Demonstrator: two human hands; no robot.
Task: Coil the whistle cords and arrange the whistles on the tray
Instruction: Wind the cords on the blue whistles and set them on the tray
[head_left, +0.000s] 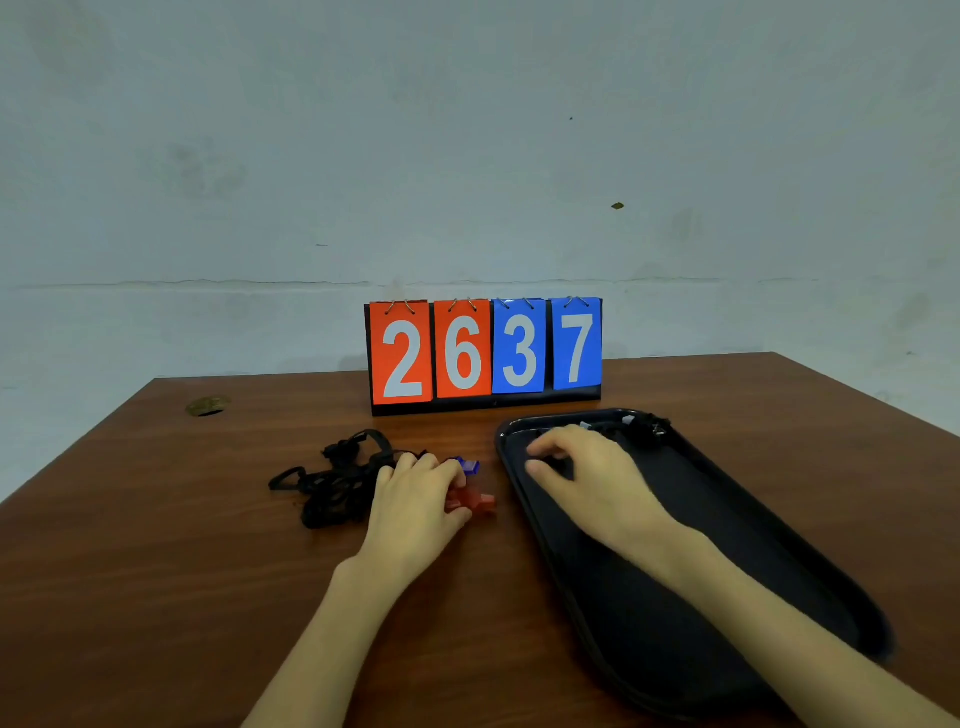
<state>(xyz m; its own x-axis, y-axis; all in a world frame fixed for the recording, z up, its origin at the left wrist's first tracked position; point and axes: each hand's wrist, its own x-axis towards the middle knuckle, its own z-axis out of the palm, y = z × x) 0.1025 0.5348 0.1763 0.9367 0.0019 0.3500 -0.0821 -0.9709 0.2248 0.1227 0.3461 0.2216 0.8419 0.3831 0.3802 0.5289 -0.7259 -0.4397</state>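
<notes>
Cords (332, 483), black and tangled, lie on the brown wooden counter (156, 545) beside a blue whistle (467, 465). Left hand (415, 499) clamps its fingers on the red plastic whistle (475, 501). Right hand (587, 473) rests in the black oval tray (779, 571) near one coiled whistle (647, 428), its hold unclear. Next, likely: freeing red's cord for coiling.

Left hand (415, 499) grips the red whistle (475, 501); right hand (582, 467) rests in the black tray (779, 535).

Bare forearms (332, 623) and hands (415, 501)
</notes>
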